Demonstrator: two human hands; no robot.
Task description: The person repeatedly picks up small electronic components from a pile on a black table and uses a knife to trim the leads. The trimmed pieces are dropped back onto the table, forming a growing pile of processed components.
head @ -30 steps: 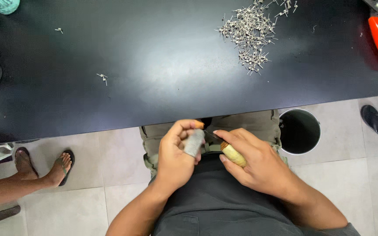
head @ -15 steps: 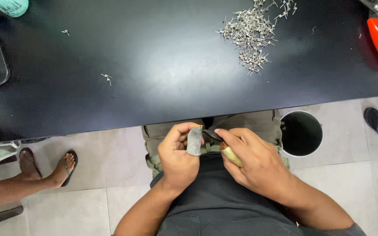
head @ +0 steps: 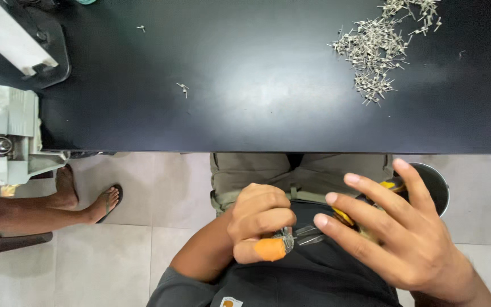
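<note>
Pinching metal tool: left hand | right hand: fingers spread, yellow handle beneath

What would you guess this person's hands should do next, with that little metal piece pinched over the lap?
Probably bring the right hand in to close on the yellow-handled tool lying under its spread fingers. The left hand, thumb capped in orange, pinches the small metal part against the tool's tip, so it likely needs a firm grip before anything else.
</note>
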